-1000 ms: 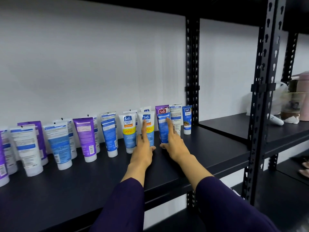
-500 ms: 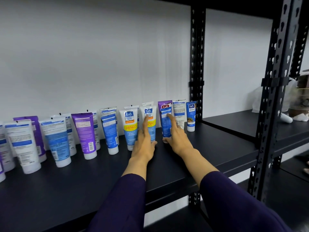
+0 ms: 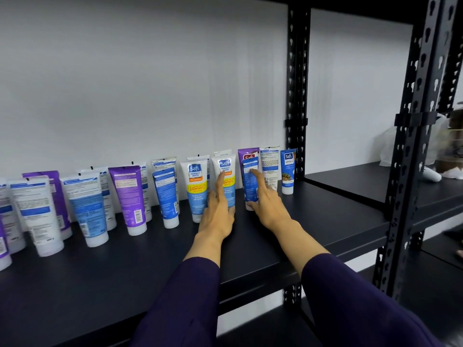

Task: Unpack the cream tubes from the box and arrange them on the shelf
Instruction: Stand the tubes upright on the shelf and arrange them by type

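Straight-fingered, left hand [image 3: 218,213] and right hand [image 3: 268,206] touch tubes [image 3: 226,181], hiding their caps.

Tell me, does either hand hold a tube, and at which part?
Neither grips one. Left hand touches the white-and-yellow plastic tube front; right hand touches the blue plastic tube front.

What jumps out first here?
Two hands reach onto the black shelf: the left hand has straight fingers against a Vitamin C tube, and the right hand touches a blue tube. A long row of cream tubes stands along the white wall.
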`<act>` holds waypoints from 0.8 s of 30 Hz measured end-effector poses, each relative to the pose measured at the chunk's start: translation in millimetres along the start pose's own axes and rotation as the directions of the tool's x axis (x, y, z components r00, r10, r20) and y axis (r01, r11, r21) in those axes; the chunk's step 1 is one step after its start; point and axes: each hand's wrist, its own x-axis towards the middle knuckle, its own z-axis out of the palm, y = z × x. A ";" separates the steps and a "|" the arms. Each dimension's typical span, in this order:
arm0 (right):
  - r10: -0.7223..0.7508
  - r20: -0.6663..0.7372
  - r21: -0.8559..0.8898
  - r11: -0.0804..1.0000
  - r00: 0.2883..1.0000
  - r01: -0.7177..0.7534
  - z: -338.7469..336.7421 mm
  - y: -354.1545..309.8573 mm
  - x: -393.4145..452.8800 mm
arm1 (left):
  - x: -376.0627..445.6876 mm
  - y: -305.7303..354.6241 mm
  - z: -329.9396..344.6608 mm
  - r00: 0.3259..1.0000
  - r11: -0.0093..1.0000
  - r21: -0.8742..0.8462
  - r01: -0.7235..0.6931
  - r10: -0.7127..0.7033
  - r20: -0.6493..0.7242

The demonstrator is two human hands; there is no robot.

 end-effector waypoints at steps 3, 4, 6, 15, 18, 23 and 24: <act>0.003 0.002 -0.003 1.000 1.000 -0.003 0.0 0.2 0.0 | -0.4 0.7 -0.3 1.000 1.000 0.006 0.005 -0.005 0.007; 0.002 0.000 -0.005 1.000 1.000 -0.002 -0.1 0.1 -0.3 | -0.4 0.8 -0.1 1.000 1.000 0.005 0.005 -0.005 0.009; 0.002 -0.005 -0.013 1.000 1.000 -0.002 -0.9 -0.6 -1.7 | -1.4 2.6 -0.9 1.000 1.000 0.000 0.004 -0.004 0.013; -0.023 -0.062 -0.023 1.000 0.998 0.021 -20.7 -16.9 -40.4 | -31.9 30.5 -23.9 0.996 0.999 0.010 0.050 -0.050 0.071; -0.022 -0.129 -0.003 1.000 0.991 0.022 -40.4 -18.9 -67.4 | -50.5 50.3 -34.3 0.999 0.998 0.034 0.051 -0.051 0.006; -0.002 -0.169 -0.170 0.985 0.986 -0.028 -97.6 -2.4 -119.6 | -79.2 103.1 -37.8 0.997 0.995 0.069 -0.070 0.068 0.033; 0.006 -0.175 -0.208 0.977 0.985 -0.043 -111.3 3.9 -131.0 | -83.9 115.9 -35.5 0.993 0.991 0.066 -0.112 0.109 0.046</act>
